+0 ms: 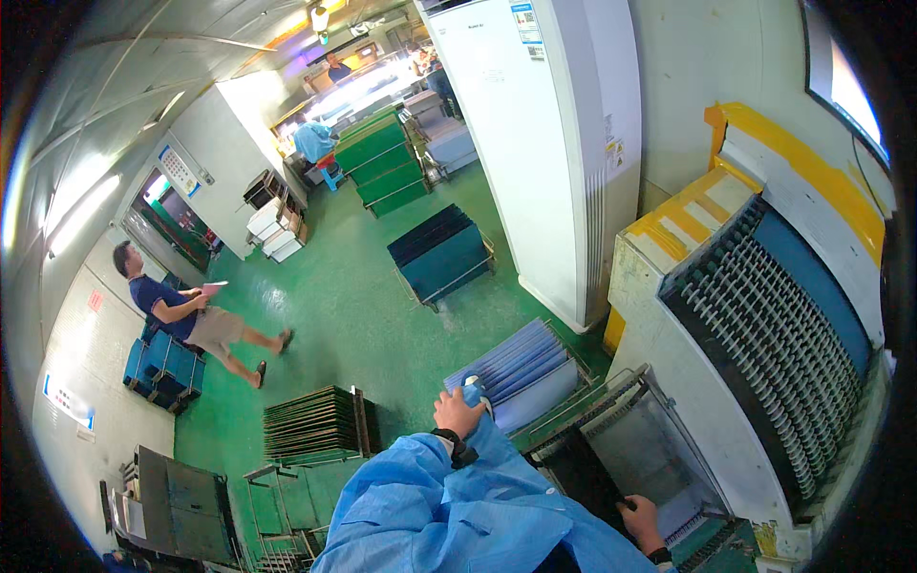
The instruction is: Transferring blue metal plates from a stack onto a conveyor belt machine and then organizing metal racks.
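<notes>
My left hand (458,413), a black band at its wrist, is out ahead of me with its fingers curled. It is against a small white and blue thing (474,390) at the tip of a blue fabric fold; what this thing is, I cannot make out. Just beyond stands a rack of pale blue panels (521,368). Low at the right, my right hand (640,520) is closed on the edge of a dark panel (585,477). That panel leans in a metal-framed rack (659,392). Blue coat sleeves cover my arms.
A machine with rows of rollers (774,353) stands close on the right, beside a tall white cabinet unit (535,162). Racks of dark panels (320,425) and blue panels (444,253) stand on the green floor. At the left, a person (186,310) walks holding papers.
</notes>
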Demonstrator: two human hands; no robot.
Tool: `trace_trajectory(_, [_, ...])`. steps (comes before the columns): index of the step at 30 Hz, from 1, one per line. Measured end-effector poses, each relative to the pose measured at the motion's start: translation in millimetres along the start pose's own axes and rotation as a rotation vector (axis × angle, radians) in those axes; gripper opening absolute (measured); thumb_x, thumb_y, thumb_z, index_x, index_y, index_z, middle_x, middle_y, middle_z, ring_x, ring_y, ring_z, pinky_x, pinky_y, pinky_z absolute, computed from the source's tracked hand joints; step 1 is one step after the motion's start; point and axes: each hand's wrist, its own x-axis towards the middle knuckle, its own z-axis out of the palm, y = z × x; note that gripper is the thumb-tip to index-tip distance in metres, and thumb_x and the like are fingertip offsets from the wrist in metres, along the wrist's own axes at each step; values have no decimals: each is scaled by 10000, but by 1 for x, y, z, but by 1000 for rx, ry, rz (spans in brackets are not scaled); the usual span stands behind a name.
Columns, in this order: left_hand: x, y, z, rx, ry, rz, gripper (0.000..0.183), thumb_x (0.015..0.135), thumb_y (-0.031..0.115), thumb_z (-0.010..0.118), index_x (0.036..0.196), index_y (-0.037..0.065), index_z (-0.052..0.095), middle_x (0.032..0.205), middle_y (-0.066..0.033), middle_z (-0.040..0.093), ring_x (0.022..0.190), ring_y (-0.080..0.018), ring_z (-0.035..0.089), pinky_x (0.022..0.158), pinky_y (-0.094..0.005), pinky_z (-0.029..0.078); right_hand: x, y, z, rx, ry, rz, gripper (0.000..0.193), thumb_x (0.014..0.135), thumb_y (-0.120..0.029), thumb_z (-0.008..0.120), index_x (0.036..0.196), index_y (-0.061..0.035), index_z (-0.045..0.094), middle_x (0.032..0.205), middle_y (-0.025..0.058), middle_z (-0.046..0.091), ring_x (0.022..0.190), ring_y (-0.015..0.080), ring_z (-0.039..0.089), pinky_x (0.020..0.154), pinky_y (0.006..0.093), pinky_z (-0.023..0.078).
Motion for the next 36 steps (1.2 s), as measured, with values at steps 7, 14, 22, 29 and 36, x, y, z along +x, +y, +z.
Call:
trace_trajectory(7, [8,2,-1,3,-7,12,695,738,527,728,1240,68,588,1202,-239,563,1101,-457,559,875,-539,512,6,-6,0,11,-5,28,351,763,-324,789,950,-31,738,986,187,717,951,376,675,851,431,518])
trace_trajectory(14, [9,0,1,-9,-5,10,685,742,523,720,1232,65,586,1203,-242,561,1112,-461,551,882,-547,504,7,-2,2,8,-9,9,362,759,-319,790,956,-22,731,988,194,715,956,379,673,856,430,518])
trace_trajectory(22, [9,2,0,0,-22,4,752,729,550,727,1278,60,571,1218,-250,555,1121,-464,548,899,-541,501,7,-2,0,4,-4,-8,366,765,-327,785,965,-25,732,972,198,715,934,383,676,830,434,521])
trace_trajectory(29, [9,4,-4,5,-52,0,857,719,603,731,1355,58,549,1250,-268,544,1136,-469,548,923,-535,498,6,-3,0,5,-9,-2,361,769,-320,784,973,-26,735,962,199,716,919,380,680,813,433,524])
trace_trajectory(36, [8,2,1,-1,15,11,705,728,543,712,1237,70,596,1175,-234,568,1084,-457,560,863,-537,514,6,-8,-3,-6,-11,1,367,765,-330,789,964,-27,735,968,190,717,931,374,680,823,428,522])
